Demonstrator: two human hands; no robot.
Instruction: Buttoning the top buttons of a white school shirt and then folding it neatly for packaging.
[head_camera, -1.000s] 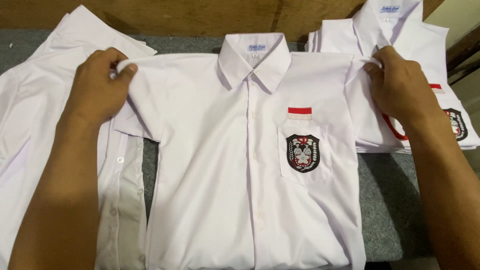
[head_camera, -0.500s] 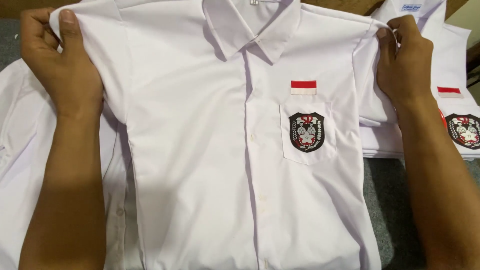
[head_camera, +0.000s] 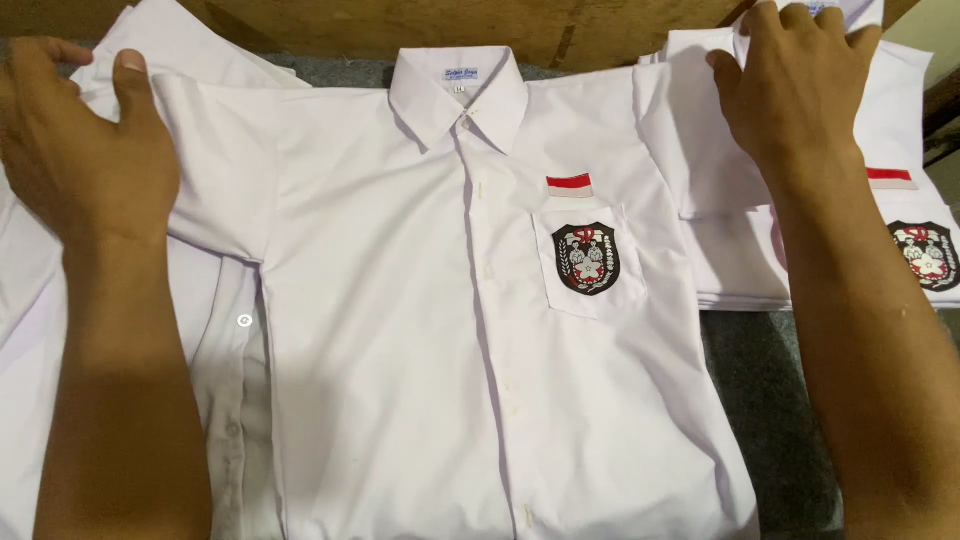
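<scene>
A white school uniform shirt (head_camera: 440, 300) lies buttoned and face up between the hands. The left hand (head_camera: 85, 150) rests open on one short sleeve (head_camera: 215, 170); the right hand (head_camera: 790, 85) presses flat, apparently released, on the other. Spreading seems done; folding next calls for gripping each sleeve edge.

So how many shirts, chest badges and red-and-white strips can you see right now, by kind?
White shirts laid open: 2, the buttoned shirt in the middle and the loose shirt under its left side.
Folded shirt stack: 1; number of layers unclear.
Shield badges: 2, centre badge and right badge.
Red-and-white strips: 2, centre strip and right strip.
Total: 7.
</scene>
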